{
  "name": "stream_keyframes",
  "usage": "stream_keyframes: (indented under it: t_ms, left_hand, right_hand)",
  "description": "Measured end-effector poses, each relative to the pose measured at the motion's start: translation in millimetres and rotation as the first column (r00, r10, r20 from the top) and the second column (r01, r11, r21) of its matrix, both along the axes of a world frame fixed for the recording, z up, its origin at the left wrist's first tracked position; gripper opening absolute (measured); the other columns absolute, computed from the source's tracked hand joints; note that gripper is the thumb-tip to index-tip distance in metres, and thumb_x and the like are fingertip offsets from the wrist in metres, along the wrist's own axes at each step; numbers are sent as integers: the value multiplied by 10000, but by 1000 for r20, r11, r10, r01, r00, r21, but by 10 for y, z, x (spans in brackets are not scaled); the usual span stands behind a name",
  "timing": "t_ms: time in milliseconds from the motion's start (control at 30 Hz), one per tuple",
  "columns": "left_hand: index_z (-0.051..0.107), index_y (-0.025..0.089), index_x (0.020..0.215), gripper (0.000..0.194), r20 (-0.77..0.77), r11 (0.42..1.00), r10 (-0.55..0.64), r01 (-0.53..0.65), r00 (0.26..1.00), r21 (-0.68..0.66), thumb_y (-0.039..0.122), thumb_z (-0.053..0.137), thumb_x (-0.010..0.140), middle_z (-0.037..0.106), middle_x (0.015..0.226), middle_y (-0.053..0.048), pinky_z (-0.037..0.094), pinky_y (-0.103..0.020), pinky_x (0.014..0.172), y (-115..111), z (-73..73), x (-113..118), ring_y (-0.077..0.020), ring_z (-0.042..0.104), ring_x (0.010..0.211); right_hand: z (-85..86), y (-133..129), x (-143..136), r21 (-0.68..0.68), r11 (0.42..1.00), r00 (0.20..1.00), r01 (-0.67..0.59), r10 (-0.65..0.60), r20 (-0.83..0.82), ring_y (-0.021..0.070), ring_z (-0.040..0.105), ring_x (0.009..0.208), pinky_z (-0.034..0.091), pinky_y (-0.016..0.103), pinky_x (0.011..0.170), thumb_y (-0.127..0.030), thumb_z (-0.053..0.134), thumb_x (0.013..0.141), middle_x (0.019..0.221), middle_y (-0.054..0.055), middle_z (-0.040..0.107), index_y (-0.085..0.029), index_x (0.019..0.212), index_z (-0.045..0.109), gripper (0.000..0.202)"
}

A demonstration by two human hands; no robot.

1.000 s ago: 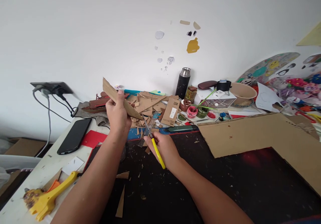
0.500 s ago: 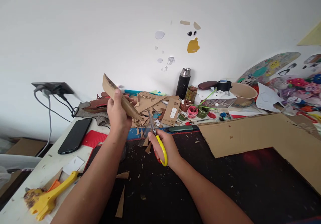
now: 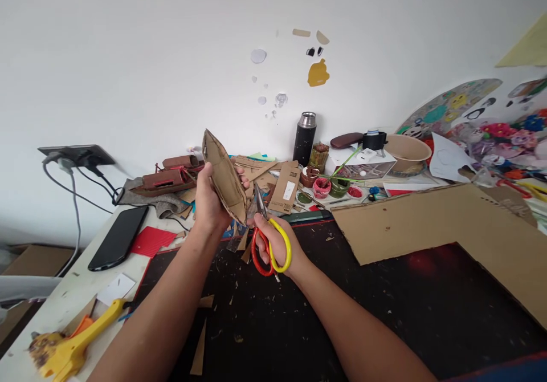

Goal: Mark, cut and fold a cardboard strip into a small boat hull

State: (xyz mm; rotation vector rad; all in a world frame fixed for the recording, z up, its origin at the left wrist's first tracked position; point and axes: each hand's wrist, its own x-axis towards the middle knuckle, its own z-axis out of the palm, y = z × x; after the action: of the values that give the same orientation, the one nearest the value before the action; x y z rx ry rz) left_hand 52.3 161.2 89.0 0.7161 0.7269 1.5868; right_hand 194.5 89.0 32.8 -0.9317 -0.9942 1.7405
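A cardboard boat shape, pointed at both ends and hollow, is tilted upright with its inside facing me. My left hand grips it from below, thumb on the near side and fingertips at the far edge. Scissors with one yellow and one red handle are in my right hand, just right of the boat's lower tip. Their blades point up and away, apart from the cardboard. Cardboard scraps lie behind both hands.
Brown model boat at the back left; phone and yellow glue gun at left. Black flask and paint jars stand behind. A large cardboard sheet lies on the dark mat at right.
My left hand has turned the boat shape so its hollow inside shows, and moved it right in view. The scissors have rotated, showing both handle loops. The whole view has shifted slightly.
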Motion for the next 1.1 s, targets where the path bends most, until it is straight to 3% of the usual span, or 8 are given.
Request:
stream_keyframes:
  t_ms: [167,267,467,567,633,700,933,1100]
  left_hand:
    - [719,151,1108,437,-50,986,-153,149,987,-70,533,577,949,772,883,-81,622,-292,643,-72,-57,151,-203,747,729]
    - [728,137,1125,490,-98,985,-158,149,983,-92,566,609,920,774,877,-85,618,-289,648,-95,-101,211,-200,738,719]
    - [751,151,1083,567,-318,988,6,-53,948,-142,675,660,886,796,936,-105,622,-350,752,-110,-194,223,-279,764,893]
    - [758,194,1145,523,-491,978,170,-207,854,-22,663,669,929,792,1130,-90,596,-325,827,-118,-228,186,-269,738,1038]
    - [738,223,1224,559,-549,977,185,-214,815,11,697,646,942,765,1213,-85,581,-307,816,-144,-244,152,-249,725,1057]
    - [718,217,1250,628,-572,983,129,-179,810,-32,746,641,921,754,1192,-99,574,-310,771,-206,-253,105,-250,723,1019]
    - [668,249,1408,658,-732,977,-180,208,657,-53,610,794,873,739,1294,-116,567,-408,996,-634,-286,-102,-308,688,1186]
    - [710,224,1290,518,-745,975,-177,218,643,-44,590,729,924,755,1218,-99,573,-402,961,-749,-414,-145,-272,712,1045]
  right_hand:
    - [8,7,13,-20,1000,997,-5,3,-78,70,406,289,263,190,306,-832,758,776,478,-86,499,-224,719,496,664]
    - [7,31,28,-27,1000,996,-2,0,-84,76,419,294,260,195,305,-816,804,727,475,-80,498,-220,678,498,671]
    - [-43,74,23,21,1000,1000,2,-2,4,86,432,297,287,209,317,-789,760,763,449,-59,476,-217,588,502,651]
    - [-73,76,4,42,999,999,7,-8,34,91,439,292,280,211,315,-751,751,776,450,-52,489,-220,584,500,617]
    - [-91,79,-5,49,999,999,4,-5,36,90,438,293,280,210,320,-709,739,797,442,-51,481,-220,568,499,591]
    - [-102,90,-5,54,998,999,17,-19,35,90,439,296,278,208,322,-671,727,814,432,-51,465,-220,546,495,574]
    - [-95,136,7,78,989,988,124,-131,86,103,441,284,299,209,302,-692,734,813,410,-68,451,-238,602,493,556]
    - [-148,117,-5,128,988,984,85,-103,144,102,464,283,324,199,295,-745,719,823,442,-75,492,-233,668,501,578]
